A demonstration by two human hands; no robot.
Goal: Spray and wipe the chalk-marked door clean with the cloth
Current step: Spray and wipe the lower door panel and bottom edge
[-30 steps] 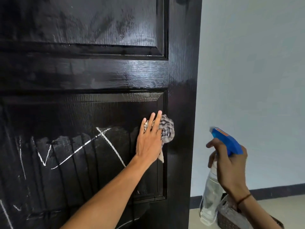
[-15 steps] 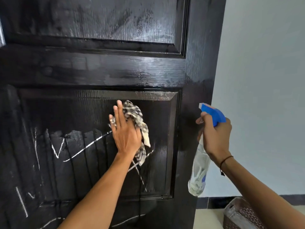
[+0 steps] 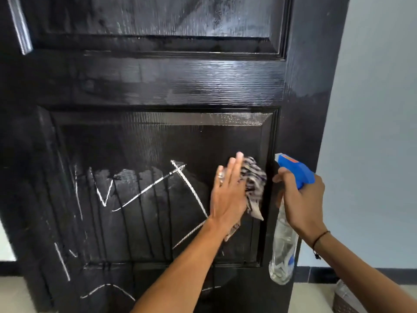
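Pressing cloth (image 3: 253, 184) to door (image 3: 180, 86) w/ flat-fingered left hand (image 3: 228, 195); right hand (image 3: 300, 199) gripped bottle (image 3: 284, 245) (chalk (image 3: 189, 188) beside).

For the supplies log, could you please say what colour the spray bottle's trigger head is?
The trigger head is blue, clearest in head view.

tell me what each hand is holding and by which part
The right hand grips the spray bottle at its neck, just below the blue trigger head. The left hand grips nothing: its straight fingers press the cloth against the door.
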